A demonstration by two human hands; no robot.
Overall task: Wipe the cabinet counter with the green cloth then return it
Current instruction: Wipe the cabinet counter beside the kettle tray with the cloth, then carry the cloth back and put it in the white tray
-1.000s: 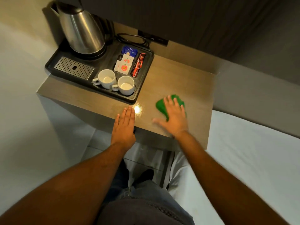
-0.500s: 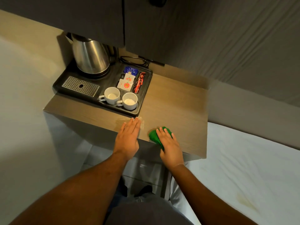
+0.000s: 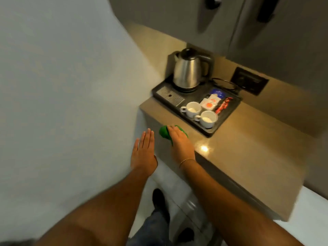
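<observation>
Right hand (image 3: 180,142) flat, fingers together, pressing green cloth (image 3: 164,133) onto the desk (image 3: 239,148) at its near left corner, just beside the black tray (image 3: 229,112). Left hand (image 3: 143,153) open, empty, apparently off the edge. Mid-wipe; next, probably sweeping back right over bare wood, clear of the tray.

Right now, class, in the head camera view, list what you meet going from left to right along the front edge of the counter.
Flat open left hand → crumpled green cloth → right hand pressing the cloth → bright light glare on the brown counter.
</observation>
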